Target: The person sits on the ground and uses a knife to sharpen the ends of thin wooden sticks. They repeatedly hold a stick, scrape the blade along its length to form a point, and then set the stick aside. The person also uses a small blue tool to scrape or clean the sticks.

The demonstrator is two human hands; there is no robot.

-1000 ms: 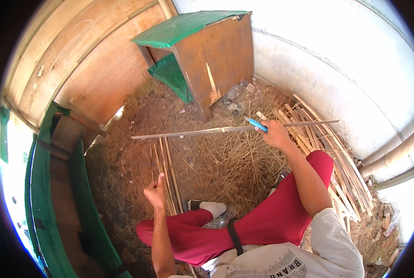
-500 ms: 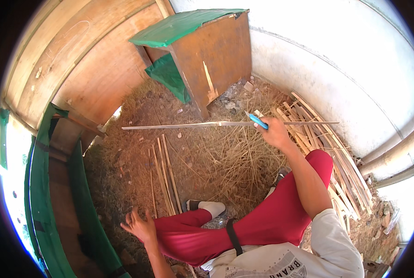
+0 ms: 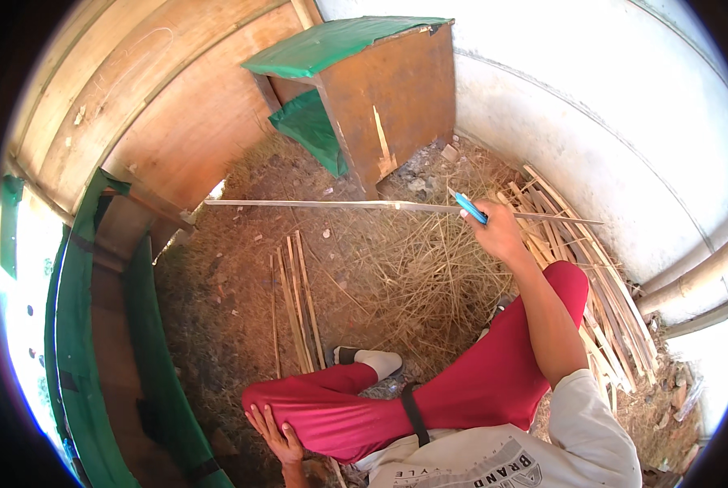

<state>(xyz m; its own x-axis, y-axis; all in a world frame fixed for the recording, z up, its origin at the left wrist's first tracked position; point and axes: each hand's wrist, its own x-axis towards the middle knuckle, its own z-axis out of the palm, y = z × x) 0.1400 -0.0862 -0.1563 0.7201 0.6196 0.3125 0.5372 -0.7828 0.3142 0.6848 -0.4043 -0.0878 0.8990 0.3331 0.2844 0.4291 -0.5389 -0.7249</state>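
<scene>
Right hand: we see the right hand (image 3: 496,229) right of centre, fingers closed around a blue cutter (image 3: 471,208), its blade pointing to the upper left.
Long strip: we find the long thin strip (image 3: 323,204) running nearly level across the upper middle of the frame, passing through the right hand's grip.
Left hand: we see the left hand (image 3: 278,437) at lower centre-left, fingers extended and slightly apart, resting on the red trousers (image 3: 339,407) near the knee.
Loose strips: we count several thin strips (image 3: 296,297) lying left of centre.
Pile: we see a heap of slats (image 3: 571,244) at the right, by the white wall (image 3: 592,98).
Shavings: we notice straw-like shavings (image 3: 433,272) near the centre.
Cabinet: we see a brown cabinet (image 3: 400,98) with a green top, upper middle.
</scene>
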